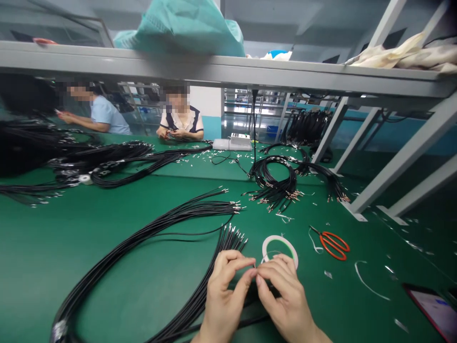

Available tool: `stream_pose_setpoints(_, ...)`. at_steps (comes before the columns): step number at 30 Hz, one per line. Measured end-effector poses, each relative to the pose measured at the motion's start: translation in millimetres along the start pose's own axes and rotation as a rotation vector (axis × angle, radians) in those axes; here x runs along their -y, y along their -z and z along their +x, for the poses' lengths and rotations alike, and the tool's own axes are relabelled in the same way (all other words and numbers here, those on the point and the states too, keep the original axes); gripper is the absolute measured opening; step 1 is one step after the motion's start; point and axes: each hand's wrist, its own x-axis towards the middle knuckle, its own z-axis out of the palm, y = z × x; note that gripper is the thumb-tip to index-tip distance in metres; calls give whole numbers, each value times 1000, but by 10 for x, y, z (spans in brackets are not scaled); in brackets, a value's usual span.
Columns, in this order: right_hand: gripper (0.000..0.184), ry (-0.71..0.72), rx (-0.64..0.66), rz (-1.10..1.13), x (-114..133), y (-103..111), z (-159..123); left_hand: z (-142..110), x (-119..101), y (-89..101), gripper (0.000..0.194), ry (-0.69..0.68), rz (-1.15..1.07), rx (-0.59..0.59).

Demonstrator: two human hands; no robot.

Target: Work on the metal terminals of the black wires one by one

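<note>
My left hand (223, 295) and my right hand (283, 297) meet at the bottom centre, fingertips pinched together on a thin strip of white tape that runs toward a white tape roll (280, 250) just beyond them. Under my hands passes a bundle of black wires (200, 295) whose metal-tipped ends fan out near the roll. A second, longer bundle of black wires (150, 231) curves from the lower left up to the table's middle.
Red-handled scissors (333, 244) lie right of the roll. A phone (433, 309) lies at the lower right. Coiled wire bundles (278, 183) sit farther back, more at the left (103, 164). Two other people work across the green table (89, 247). A metal shelf frame (396, 162) stands right.
</note>
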Motion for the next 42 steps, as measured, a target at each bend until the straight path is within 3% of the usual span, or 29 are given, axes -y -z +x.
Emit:
stream_pose_setpoints(5, 21, -44, 14, 36, -46, -44, -57, -9, 29, 1, 15, 9, -30, 38)
stream_pose_setpoints(9, 54, -174, 0, 172, -103, -100, -125, 2, 31, 1, 14, 78, -62, 59)
stream_pose_setpoints(11, 59, -154, 50, 177, -115, -108, -133, 10, 22, -6, 13, 115, -96, 67)
stream_pose_setpoints(15, 51, -148, 111, 192, -104, -94, -106, 20, 0, -22, 11, 154, -154, 66)
stream_pose_setpoints(23, 28, -315, 33, 282, -76, -92, -88, 42, 10, -20, 11, 221, -208, 25)
stream_pose_setpoints(28, 21, -422, -18, 273, -130, -51, -76, 32, 114, -27, 34, 229, 51, 36)
stream_pose_setpoints(31, 24, -581, -57, 312, -186, -31, -64, 15, 242, -37, 23, 204, 373, 146)
stream_pose_setpoints(34, 30, -726, -105, 429, -230, -44, -37, 10, 349, -86, 25, 189, 601, 199)
stream_pose_setpoints(42, 36, -879, -200, 713, -266, -82, 81, 83, 326, -212, 28, 240, 670, 140)
